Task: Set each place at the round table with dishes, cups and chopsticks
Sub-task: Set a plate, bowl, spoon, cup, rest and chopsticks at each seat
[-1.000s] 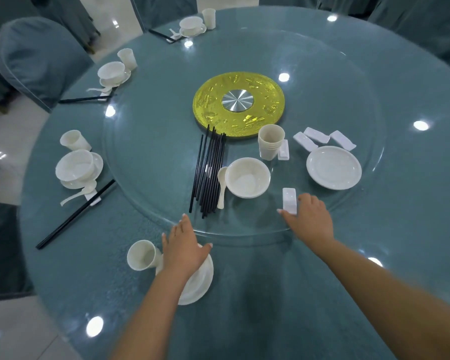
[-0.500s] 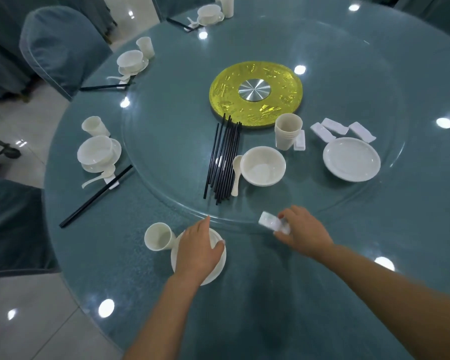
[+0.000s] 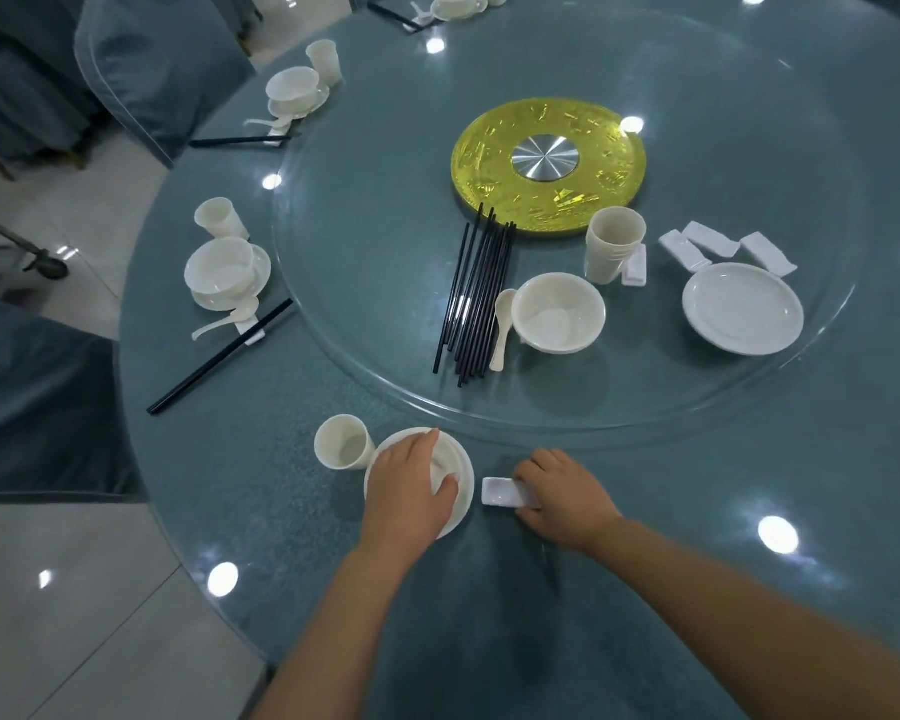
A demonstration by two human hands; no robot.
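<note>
1. The left hand (image 3: 411, 491) lies over a white bowl (image 3: 445, 462) that sits on a plate (image 3: 461, 504) near the table's (image 3: 281, 459) near edge; its fingers curl over the bowl's rim, thumb on the right side.
2. A white cup (image 3: 344, 449) stands just beside the plate, to its left.
3. The right hand (image 3: 567, 498) holds a white chopstick rest (image 3: 502, 499) just right of the plate; the rest lies flat on the table, with fingers curled along its far side and the thumb on its near side.
4. On the glass turntable (image 3: 749, 397), a bundle of black chopsticks (image 3: 476, 298) lies near the yellow centre disc (image 3: 546, 166).
5. A spoon (image 3: 502, 324) lies between the chopsticks and a spare bowl (image 3: 559, 313).
6. Stacked cups (image 3: 614, 246) stand beyond that bowl, with one rest beside them.
7. A spare plate (image 3: 742, 308) sits toward the turntable's right edge, three more rests (image 3: 710, 241) behind it.
8. Along the table's left edge, a set place (image 3: 227, 272) shows bowl, plate, cup, spoon and chopsticks.
</note>
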